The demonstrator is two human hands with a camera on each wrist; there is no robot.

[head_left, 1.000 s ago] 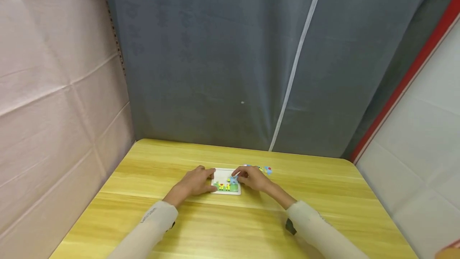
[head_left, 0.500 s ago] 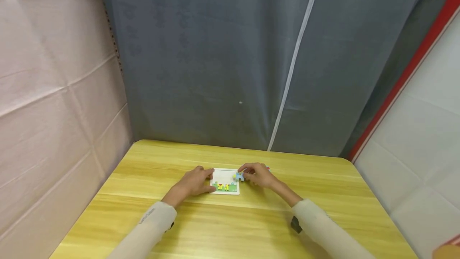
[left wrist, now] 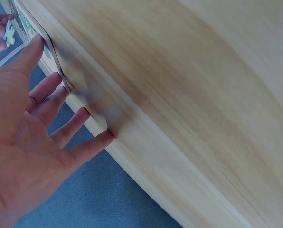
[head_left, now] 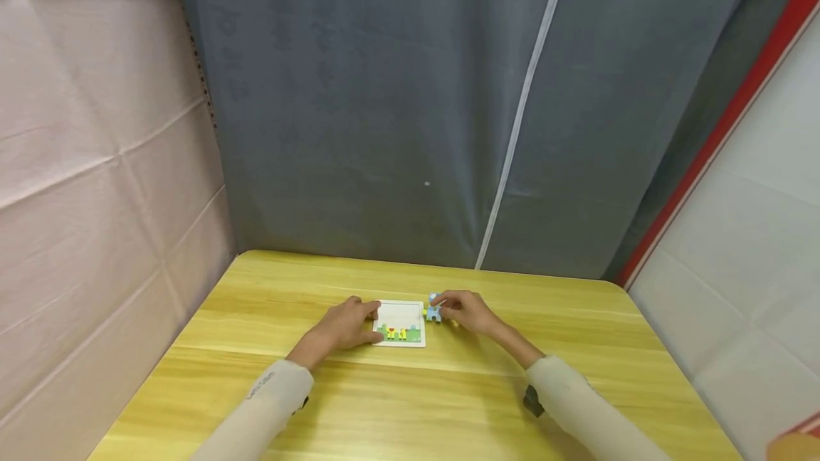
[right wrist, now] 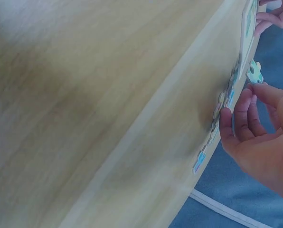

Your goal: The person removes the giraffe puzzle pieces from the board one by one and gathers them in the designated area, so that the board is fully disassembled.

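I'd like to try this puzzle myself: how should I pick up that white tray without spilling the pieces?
Probably by the tray's two short side edges, one hand coming in from each side. It lies flat on the table, thin, so fingers must hook under the rim. The left hand already touches its left edge; the right hand is busy pinching a blue piece.

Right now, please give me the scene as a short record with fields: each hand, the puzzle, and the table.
left hand: left hand rests with straight fingers against the left edge of the puzzle board
right hand: right hand pinches a light blue puzzle piece just right of the board
board: white frame, only the bottom row filled, green with yellow figures
loose pieces: several lie by the right hand
table: yellow wooden table
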